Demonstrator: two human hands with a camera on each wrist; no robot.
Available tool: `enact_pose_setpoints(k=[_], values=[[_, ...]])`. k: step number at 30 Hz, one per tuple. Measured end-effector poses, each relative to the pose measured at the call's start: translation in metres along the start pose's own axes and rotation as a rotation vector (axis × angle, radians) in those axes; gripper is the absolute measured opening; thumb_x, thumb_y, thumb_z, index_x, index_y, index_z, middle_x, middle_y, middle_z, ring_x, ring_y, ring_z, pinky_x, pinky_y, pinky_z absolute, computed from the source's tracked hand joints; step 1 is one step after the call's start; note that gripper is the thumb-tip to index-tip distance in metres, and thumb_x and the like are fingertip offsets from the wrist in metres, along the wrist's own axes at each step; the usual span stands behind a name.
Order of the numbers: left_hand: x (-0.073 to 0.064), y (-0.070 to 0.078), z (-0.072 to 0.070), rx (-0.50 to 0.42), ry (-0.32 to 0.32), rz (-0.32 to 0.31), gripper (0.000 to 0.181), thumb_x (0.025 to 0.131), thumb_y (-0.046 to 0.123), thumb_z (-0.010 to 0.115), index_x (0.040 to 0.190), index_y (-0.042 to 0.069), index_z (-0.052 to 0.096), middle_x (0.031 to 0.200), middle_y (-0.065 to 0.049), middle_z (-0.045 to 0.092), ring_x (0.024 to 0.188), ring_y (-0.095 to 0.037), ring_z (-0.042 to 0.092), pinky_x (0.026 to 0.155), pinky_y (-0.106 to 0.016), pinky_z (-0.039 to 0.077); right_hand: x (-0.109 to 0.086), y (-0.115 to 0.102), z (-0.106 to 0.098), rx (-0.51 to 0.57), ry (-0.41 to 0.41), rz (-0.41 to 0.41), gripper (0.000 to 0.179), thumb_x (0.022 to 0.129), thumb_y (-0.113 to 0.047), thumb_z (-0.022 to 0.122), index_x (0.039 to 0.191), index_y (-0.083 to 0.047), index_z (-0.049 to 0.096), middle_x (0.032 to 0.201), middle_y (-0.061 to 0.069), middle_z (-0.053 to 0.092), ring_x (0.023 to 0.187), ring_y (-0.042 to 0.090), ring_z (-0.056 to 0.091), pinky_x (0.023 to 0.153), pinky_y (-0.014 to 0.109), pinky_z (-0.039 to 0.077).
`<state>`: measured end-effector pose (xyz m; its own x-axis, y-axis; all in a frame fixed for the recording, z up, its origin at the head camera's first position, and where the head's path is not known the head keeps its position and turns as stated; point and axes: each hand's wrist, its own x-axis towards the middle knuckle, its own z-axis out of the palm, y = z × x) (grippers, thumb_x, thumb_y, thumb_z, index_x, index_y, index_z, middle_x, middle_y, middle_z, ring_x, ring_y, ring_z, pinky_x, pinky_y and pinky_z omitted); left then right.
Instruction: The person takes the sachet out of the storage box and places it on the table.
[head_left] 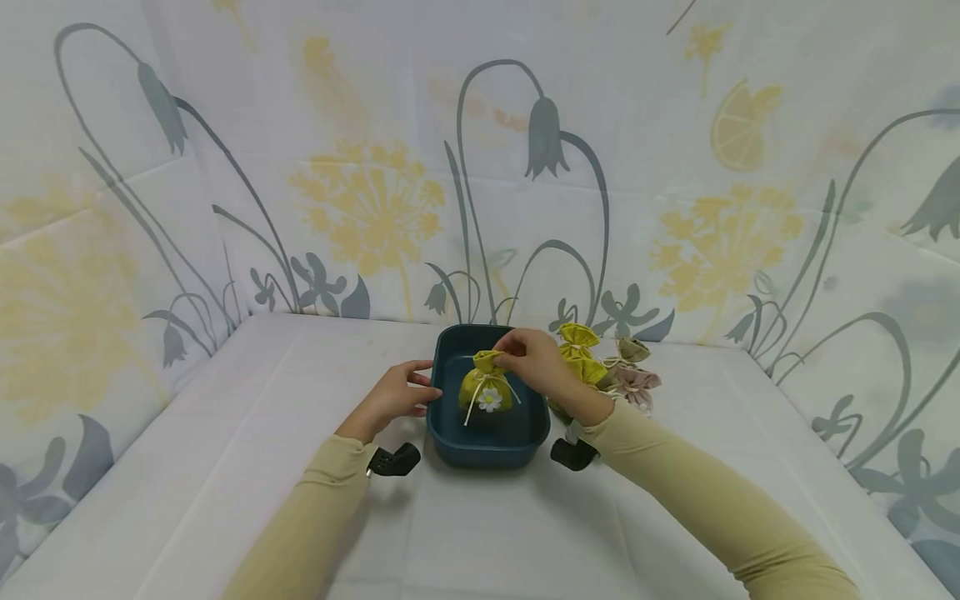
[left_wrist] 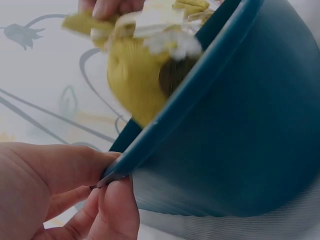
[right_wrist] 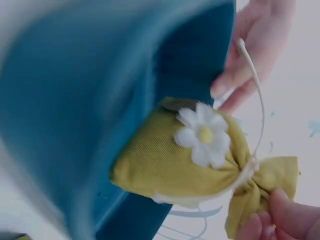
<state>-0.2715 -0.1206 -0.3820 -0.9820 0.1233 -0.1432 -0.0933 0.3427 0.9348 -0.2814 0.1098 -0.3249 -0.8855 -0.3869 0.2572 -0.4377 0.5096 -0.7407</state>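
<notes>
My right hand [head_left: 536, 362] pinches the gathered neck of a yellow-green drawstring sachet [head_left: 474, 392]. The sachet hangs over the inside of a dark blue plastic basin [head_left: 483, 457]. On its front is a white felt daisy [right_wrist: 204, 135] with a yellow centre, and thin cream cords trail from the tie. At the basin's left side, my left hand [head_left: 397, 392] grips the rim. In the left wrist view, the thumb [left_wrist: 75, 162] lies on top of the rim and fingers curl underneath.
Right of the basin lies a small pile of sachets: yellow-green ones [head_left: 577, 337], an olive one [head_left: 633, 350] and a pinkish one [head_left: 637, 383], partly behind the right forearm. A white cloth [head_left: 285, 400] covers the table. Behind it hangs a flower-printed curtain [head_left: 390, 108].
</notes>
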Motion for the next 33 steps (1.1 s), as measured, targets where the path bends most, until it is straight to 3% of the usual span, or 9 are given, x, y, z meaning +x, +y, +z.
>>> enact_pose_setpoints(k=[7, 14, 19, 26, 33], values=[[-0.002, 0.001, 0.0, -0.002, -0.002, -0.001, 0.059, 0.086, 0.005, 0.065, 0.139, 0.004, 0.04, 0.113, -0.019, 0.051, 0.082, -0.019, 0.062, 0.067, -0.032, 0.055, -0.03, -0.01, -0.012, 0.054, 0.104, -0.036, 0.009, 0.088, -0.004, 0.063, 0.095, 0.0, 0.063, 0.088, 0.008, 0.062, 0.076, 0.022, 0.059, 0.066, 0.028, 0.051], [-0.002, -0.001, 0.0, 0.003, -0.004, 0.002, 0.058, 0.087, 0.005, 0.065, 0.139, 0.003, 0.04, 0.112, -0.019, 0.051, 0.079, -0.018, 0.061, 0.066, -0.032, 0.055, -0.053, -0.018, -0.028, 0.041, 0.198, -0.015, 0.01, 0.088, -0.006, 0.063, 0.097, 0.0, 0.063, 0.087, 0.009, 0.062, 0.075, 0.019, 0.057, 0.064, 0.021, 0.049], [-0.001, 0.002, 0.0, 0.005, 0.001, 0.007, 0.058, 0.086, 0.004, 0.065, 0.139, 0.004, 0.041, 0.111, -0.019, 0.051, 0.078, -0.018, 0.061, 0.065, -0.031, 0.055, -0.069, -0.022, -0.043, 0.043, 0.235, -0.043, 0.011, 0.088, -0.003, 0.063, 0.097, 0.003, 0.063, 0.088, 0.011, 0.062, 0.074, 0.018, 0.056, 0.062, 0.019, 0.048], [-0.001, 0.002, -0.001, 0.014, 0.007, -0.001, 0.059, 0.086, 0.004, 0.065, 0.139, 0.003, 0.041, 0.11, -0.018, 0.052, 0.078, -0.018, 0.061, 0.065, -0.031, 0.055, -0.088, -0.015, -0.064, -0.042, 0.287, -0.065, 0.01, 0.086, -0.002, 0.065, 0.095, 0.002, 0.063, 0.085, 0.009, 0.061, 0.071, 0.012, 0.054, 0.061, 0.017, 0.046], [-0.002, 0.002, 0.001, 0.014, 0.013, -0.002, 0.058, 0.086, 0.004, 0.066, 0.139, 0.004, 0.042, 0.111, -0.019, 0.052, 0.081, -0.021, 0.062, 0.066, -0.032, 0.055, -0.114, -0.004, -0.083, -0.072, 0.343, -0.033, 0.01, 0.087, -0.004, 0.065, 0.095, 0.002, 0.063, 0.083, 0.008, 0.061, 0.07, 0.011, 0.055, 0.059, 0.017, 0.046]])
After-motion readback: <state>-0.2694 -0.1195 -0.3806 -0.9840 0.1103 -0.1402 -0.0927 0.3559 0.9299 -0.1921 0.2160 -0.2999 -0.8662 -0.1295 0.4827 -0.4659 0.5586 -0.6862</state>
